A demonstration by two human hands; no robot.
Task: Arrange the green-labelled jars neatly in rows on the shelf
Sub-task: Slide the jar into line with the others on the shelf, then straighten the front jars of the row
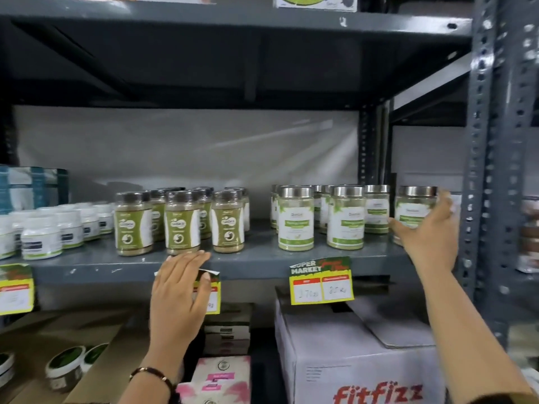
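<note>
Several green-labelled jars with silver lids stand on the grey shelf (256, 259) at the right, two at the front (296, 218) (346, 217) and more behind. My right hand (431, 228) wraps the rightmost jar (414, 212), thumb under its label and fingers round its far side. My left hand (182, 287) hangs flat in front of the shelf edge, fingers apart, covering a price tag and holding nothing. A group of dark-lidded jars with olive labels (182, 225) stands just above that hand.
Small white tubs (43, 237) fill the shelf's left end. A perforated steel upright (493, 170) rises right beside my right hand. A yellow price tag (320, 284) hangs from the shelf edge. Below sit a white "fitfizz" carton (358, 363) and stacked boxes (227, 330).
</note>
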